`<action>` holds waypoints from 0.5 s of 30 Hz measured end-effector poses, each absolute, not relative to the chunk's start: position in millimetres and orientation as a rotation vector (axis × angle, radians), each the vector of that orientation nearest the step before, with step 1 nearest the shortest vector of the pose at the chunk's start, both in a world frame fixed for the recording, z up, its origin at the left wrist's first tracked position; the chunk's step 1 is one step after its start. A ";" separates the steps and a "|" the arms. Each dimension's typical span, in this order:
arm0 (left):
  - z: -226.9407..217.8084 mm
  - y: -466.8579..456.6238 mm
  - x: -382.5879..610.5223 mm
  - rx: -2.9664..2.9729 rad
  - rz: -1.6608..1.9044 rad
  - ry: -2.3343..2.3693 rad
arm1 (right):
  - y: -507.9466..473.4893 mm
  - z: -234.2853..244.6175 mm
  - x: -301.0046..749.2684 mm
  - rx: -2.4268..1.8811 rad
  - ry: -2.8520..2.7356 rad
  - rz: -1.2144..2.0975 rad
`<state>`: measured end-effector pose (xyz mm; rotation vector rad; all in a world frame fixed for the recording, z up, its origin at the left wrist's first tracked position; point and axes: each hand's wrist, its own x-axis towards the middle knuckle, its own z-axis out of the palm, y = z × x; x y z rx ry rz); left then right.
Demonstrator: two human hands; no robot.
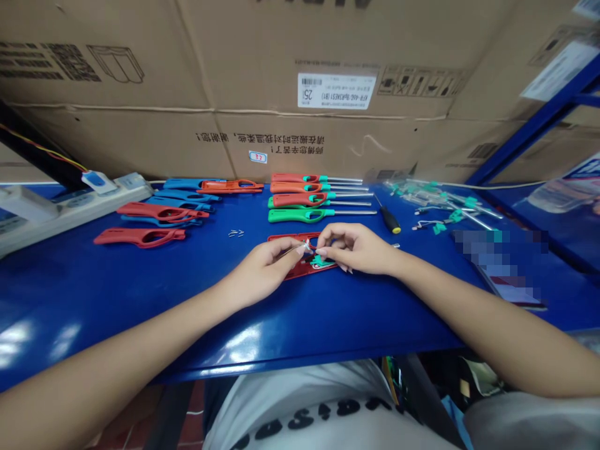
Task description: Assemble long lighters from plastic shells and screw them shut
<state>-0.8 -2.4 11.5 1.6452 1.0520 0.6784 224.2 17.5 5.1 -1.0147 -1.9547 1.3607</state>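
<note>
My left hand (265,270) pinches a small whitish part (307,245) between thumb and forefinger. Close beside it, my right hand (359,248) has its thumb and fingertips pressed together at the same spot; what they grip is too small to name. Below both hands lies an opened red lighter casing (300,270) with a green trigger piece (322,261) in it. Another red half (285,237) shows just behind my fingers. Several assembled long-nosed lighters (300,215) lie in a stack beyond, red, orange and green, with metal tubes pointing right.
Red and blue casing halves (140,237) lie at left near a white power strip (79,209). Several small screws (236,233) sit left of my hands. A screwdriver (388,215), green-ended tube parts (450,203) and a flat packet (510,281) are at right. A cardboard wall (164,137) stands behind.
</note>
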 end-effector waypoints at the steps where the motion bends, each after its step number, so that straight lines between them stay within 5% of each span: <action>1: 11.3 -2.4 -0.8 1.663 0.685 1.062 | 18.3 3.7 224.5 -1.001 -1.948 1.365; 15: 16.8 -3.6 0.2 1.707 0.706 1.068 | 19.1 1.4 225.9 -0.944 -2.059 1.267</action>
